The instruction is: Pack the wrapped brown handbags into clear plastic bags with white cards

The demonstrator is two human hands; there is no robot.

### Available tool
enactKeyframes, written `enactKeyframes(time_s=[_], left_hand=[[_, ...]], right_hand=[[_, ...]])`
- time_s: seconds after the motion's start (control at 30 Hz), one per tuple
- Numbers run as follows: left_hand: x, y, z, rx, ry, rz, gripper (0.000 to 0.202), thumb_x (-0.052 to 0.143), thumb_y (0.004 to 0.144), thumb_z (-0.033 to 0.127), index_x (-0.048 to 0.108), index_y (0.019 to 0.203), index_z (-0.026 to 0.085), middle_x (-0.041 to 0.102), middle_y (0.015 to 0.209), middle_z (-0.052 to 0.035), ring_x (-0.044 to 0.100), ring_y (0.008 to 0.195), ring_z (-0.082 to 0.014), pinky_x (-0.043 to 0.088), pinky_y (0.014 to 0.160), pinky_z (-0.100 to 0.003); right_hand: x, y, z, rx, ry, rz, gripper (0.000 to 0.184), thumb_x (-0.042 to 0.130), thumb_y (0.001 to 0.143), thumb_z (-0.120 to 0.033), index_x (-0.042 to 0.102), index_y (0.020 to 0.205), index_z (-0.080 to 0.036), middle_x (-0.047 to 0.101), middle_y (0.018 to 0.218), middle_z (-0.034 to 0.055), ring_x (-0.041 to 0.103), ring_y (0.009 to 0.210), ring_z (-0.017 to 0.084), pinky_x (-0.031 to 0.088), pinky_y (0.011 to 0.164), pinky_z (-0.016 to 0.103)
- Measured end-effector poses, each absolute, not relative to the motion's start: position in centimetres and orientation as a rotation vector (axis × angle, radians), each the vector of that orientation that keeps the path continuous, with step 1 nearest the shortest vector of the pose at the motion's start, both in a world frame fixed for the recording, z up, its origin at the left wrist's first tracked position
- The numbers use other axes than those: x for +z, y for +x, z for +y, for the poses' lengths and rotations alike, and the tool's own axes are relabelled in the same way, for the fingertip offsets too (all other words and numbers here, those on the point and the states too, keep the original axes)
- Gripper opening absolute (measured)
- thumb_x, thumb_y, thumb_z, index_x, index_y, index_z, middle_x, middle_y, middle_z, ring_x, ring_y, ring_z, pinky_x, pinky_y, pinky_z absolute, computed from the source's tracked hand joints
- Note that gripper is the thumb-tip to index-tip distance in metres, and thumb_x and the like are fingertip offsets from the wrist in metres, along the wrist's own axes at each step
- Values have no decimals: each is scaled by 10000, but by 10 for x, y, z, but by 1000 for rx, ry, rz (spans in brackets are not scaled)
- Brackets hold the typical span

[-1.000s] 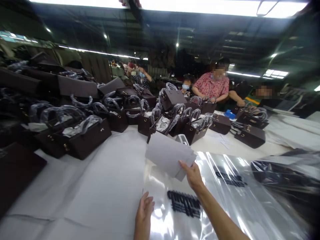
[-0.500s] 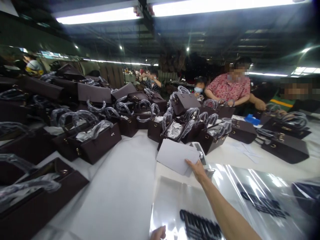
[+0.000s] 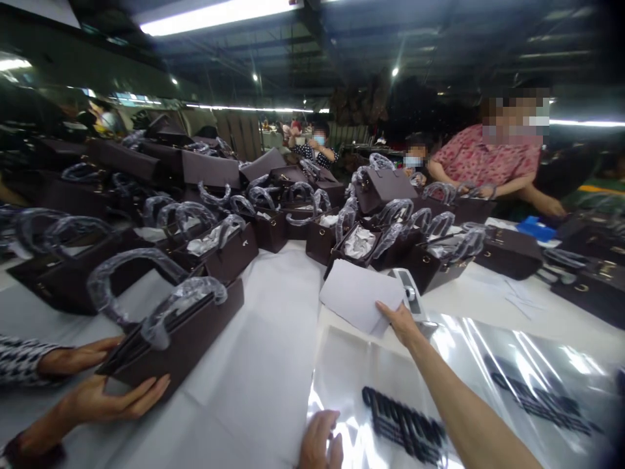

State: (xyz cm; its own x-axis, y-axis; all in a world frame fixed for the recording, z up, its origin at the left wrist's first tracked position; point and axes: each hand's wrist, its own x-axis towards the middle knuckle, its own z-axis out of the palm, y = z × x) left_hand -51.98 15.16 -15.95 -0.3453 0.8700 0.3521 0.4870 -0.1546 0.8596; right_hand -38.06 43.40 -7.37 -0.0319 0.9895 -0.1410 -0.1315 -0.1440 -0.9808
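My right hand (image 3: 400, 322) is closed on the near right corner of white paper (image 3: 359, 293), with the thumb on top. The paper's far edge meets a dark brown handbag (image 3: 342, 251) stuffed with crumpled white tissue. Just beyond my fingers sits a small white device (image 3: 407, 290) with a round knob. At the bottom, my left hand (image 3: 322, 440) is partly cut off by the frame; its fingers are loosely bent and apart, with nothing seen in them. It hovers at or over the edge of clear plastic sheeting (image 3: 346, 355); contact is unclear.
On the left, a co-worker's two hands (image 3: 114, 391) hold a brown handbag (image 3: 195, 345) with plastic-wrapped handles. Several similar bags crowd the table's far side. Black looped pieces (image 3: 405, 423) lie at the plastic. A person in a pink patterned shirt (image 3: 488, 163) works across the table near a blue item (image 3: 536, 228).
The view has shifted right and down slightly. A co-worker's hands have come in at the left with a handbag. More of my left hand shows; my right hand stays on the paper.
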Motion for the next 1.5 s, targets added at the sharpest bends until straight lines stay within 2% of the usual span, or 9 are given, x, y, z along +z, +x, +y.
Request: enactKeyframes(time_s=[0.13,0.37,0.5,0.63,0.9,1.1,1.3,1.4,1.5], left_hand=[[-156,-524,148,1370,1683,1815,266,338,817,172,496,1031,188,571,848,-67,543,712,-152,493,600,-263],[-133,-527,142,1239,1780,1801,287,375,777,145,477,1044,166,571,920,-97,549,843,-184,514,654,-287],[-124,-528,140,1208,1795,1785,307,387,773,125,472,1065,161,565,969,-100,537,902,-185,513,726,-304],[-123,-528,140,1224,1804,1791,294,395,774,119,486,1049,167,563,965,-93,532,920,-189,504,769,-327],[-121,-531,144,1280,1833,1737,219,380,795,129,508,968,171,549,901,-79,533,857,-180,500,740,-322],[-111,-530,143,1091,1797,1813,191,380,823,132,519,946,177,542,955,-62,502,930,-161,454,852,-314],[-108,-526,142,871,1847,1862,181,402,806,116,540,909,169,554,984,-55,499,954,-148,437,884,-292],[-100,-523,138,683,1905,1920,240,388,779,64,556,923,156,543,1095,-82,491,1020,-179,437,900,-338],[-93,-531,133,433,1982,1948,439,310,744,-16,514,1106,125,476,1254,-136,417,1164,-261,463,846,-426]], right_hand=[[-69,-378,427,1444,-1213,-1009,527,736,597,-330,539,1077,-236,617,1082,51,598,950,223,438,925,418],[-53,-369,422,1544,-1172,-881,479,736,618,-247,559,1063,-260,617,1082,28,624,871,183,488,869,352],[-51,-370,405,1697,-1262,-712,401,707,646,-217,576,1024,-229,662,937,38,648,746,204,544,762,376],[-59,-371,386,1898,-1331,-617,315,678,677,-212,572,969,-165,674,776,62,653,709,220,548,749,367],[-76,-364,386,1927,-1391,-611,163,619,727,-206,575,875,-154,659,715,96,654,750,231,548,706,293],[-77,-357,388,1858,-1401,-684,211,631,717,-196,564,910,-141,660,709,69,650,677,208,549,712,323],[-49,-348,359,1813,-1409,-785,285,663,687,-214,558,943,-146,669,752,70,647,664,212,554,696,371],[-35,-338,340,1782,-1421,-822,312,682,672,-219,553,944,-136,670,762,83,647,662,221,555,678,378],[-28,-324,324,1746,-1441,-834,327,699,658,-214,550,936,-125,671,754,90,644,644,220,557,640,359]])
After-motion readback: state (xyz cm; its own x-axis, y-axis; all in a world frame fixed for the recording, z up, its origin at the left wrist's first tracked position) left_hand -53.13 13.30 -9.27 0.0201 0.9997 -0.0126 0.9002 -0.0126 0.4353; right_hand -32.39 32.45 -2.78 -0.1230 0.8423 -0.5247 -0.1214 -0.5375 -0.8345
